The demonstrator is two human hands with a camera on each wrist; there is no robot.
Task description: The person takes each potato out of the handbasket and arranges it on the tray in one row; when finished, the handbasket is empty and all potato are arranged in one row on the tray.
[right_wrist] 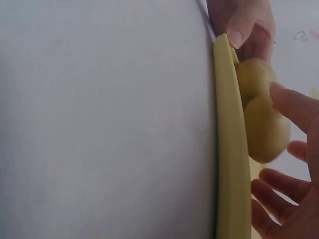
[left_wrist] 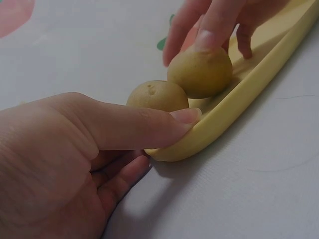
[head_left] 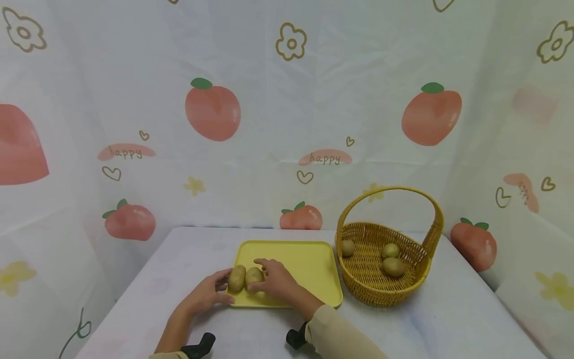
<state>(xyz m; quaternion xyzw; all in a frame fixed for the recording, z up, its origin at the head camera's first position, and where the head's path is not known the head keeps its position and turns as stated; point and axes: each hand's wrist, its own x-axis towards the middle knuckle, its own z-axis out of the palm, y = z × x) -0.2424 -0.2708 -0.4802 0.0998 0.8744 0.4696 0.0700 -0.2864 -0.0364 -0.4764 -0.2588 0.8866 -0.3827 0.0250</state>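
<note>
Two potatoes lie side by side at the left end of a yellow tray (head_left: 305, 271). My left hand (head_left: 206, 295) grips the tray's near left corner; in the left wrist view its thumb lies over the rim beside the left potato (head_left: 236, 278), with fingers lower down outside the edge. My right hand (head_left: 280, 283) holds the right potato (head_left: 253, 277) between thumb and index finger, while the other fingers spread over the tray. From the right wrist, the two potatoes (right_wrist: 267, 128) appear to touch. The index finger's contact is partly hidden.
Right of the tray stands a yellow woven basket (head_left: 381, 296) with a tall arched handle (head_left: 394, 189). Inside it are three potatoes (head_left: 393, 267). Tray and basket share a white-covered table (head_left: 188, 254), with a printed curtain (head_left: 251, 189) hanging behind it and at both sides.
</note>
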